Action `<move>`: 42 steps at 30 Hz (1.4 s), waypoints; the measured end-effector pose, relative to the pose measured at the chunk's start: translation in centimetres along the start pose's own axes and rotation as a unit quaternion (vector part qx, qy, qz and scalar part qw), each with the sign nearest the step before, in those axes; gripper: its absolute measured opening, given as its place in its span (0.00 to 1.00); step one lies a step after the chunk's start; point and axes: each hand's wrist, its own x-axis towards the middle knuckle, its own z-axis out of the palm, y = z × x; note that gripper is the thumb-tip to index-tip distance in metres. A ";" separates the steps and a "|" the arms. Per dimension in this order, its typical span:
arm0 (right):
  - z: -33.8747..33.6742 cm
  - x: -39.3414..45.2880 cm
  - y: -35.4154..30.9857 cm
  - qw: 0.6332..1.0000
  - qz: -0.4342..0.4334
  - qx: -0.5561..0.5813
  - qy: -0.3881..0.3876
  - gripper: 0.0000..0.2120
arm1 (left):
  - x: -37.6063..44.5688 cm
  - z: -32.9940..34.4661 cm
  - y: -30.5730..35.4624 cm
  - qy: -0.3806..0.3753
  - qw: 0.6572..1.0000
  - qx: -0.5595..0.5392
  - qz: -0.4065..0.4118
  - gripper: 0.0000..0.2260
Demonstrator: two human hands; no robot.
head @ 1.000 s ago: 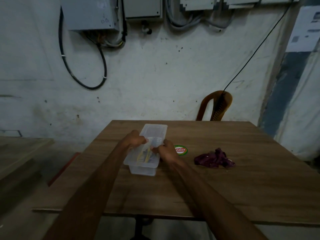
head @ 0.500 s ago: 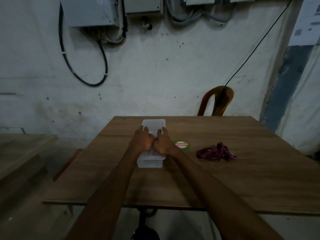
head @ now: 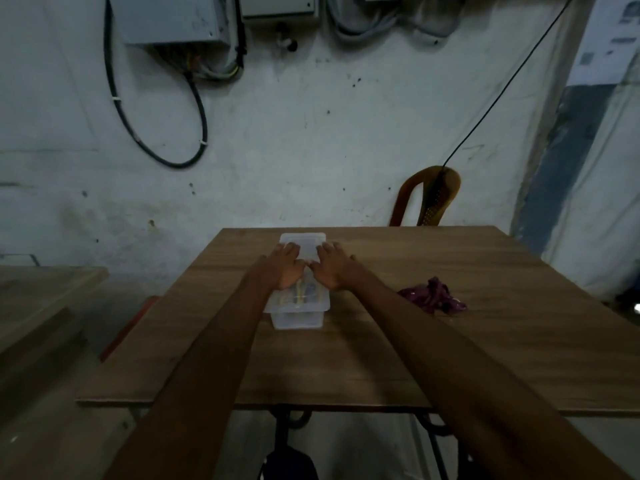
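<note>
Where the box (head: 298, 318) sits: on the bench (head: 450, 341), purple cloth (head: 431, 299) off to its right.
Left hand (head: 285, 268): fingers straight, flat on its lid (head: 304, 244).
Right hand (head: 330, 268): the same, pressing alongside.
Handling: light, thin plastic, I judge; slick, flexes.
Hold: both long rims, under the lid edge.

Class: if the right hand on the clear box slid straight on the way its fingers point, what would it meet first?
Nothing close: the right hand lies flat on the clear box, fingers pointing across the table to its far edge. Past the lid bare wood shows, then probably the wall.
</note>
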 end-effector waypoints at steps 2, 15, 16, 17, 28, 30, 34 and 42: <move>0.3 0.3 0.4 1.000 -0.001 0.006 0.013 0.32 | 0.6 0.2 -0.1 0.000 1.000 -0.003 0.005 0.26; -2.1 3.9 2.1 0.999 -0.019 0.027 0.038 0.26 | 4.0 -1.3 -1.0 0.056 0.996 -0.068 -0.005 0.24; -1.7 4.0 2.3 0.999 -0.019 0.033 0.026 0.27 | 4.2 -0.9 -1.0 0.041 0.996 -0.073 -0.013 0.27; -1.1 4.2 2.5 0.999 -0.018 0.041 0.019 0.28 | 4.5 -0.4 -1.1 0.030 0.997 -0.075 -0.015 0.29; -0.9 3.9 2.2 0.998 -0.023 -0.032 0.055 0.26 | 4.5 0.2 -0.8 0.067 0.998 0.006 -0.015 0.26; -1.4 3.2 2.0 0.998 -0.016 -0.020 0.052 0.24 | 3.4 -0.6 -0.3 0.104 0.994 0.031 -0.009 0.22; -1.2 0.6 0.9 0.999 -0.010 0.021 0.044 0.22 | 1.6 -0.8 0.9 0.114 0.993 -0.017 0.004 0.18; 1.8 -2.2 0.2 0.997 -0.054 0.047 0.037 0.26 | -1.2 1.5 1.5 0.084 0.996 -0.024 0.002 0.25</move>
